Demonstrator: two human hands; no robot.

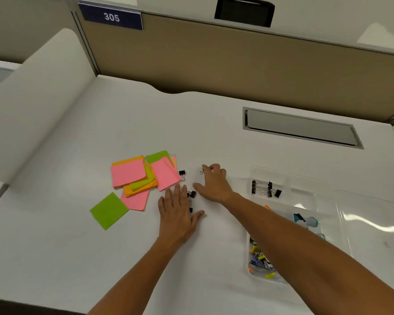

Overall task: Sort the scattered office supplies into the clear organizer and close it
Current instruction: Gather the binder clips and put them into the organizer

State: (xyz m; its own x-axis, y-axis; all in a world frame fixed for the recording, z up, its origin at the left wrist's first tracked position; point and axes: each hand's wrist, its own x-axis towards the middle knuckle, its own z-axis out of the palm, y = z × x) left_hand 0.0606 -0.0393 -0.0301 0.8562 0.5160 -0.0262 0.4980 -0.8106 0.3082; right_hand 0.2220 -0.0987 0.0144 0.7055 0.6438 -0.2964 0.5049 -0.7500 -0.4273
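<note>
Right hand [214, 183] on binder clip [202, 171] (fingers curled)

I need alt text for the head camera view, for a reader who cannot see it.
Two bare hands reach over a white desk toward loose black binder clips: the right hand closes on one, the left hand lies flat. Coloured sticky notes lie scattered left; the open clear organizer, partly filled, sits right.

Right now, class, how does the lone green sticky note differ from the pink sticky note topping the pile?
The lone green sticky note lies by itself on the white desk; the pink sticky note rests on other notes. The green one sits nearer the person, the pink one farther back. Both are square paper notes, still outside the organizer.
</note>
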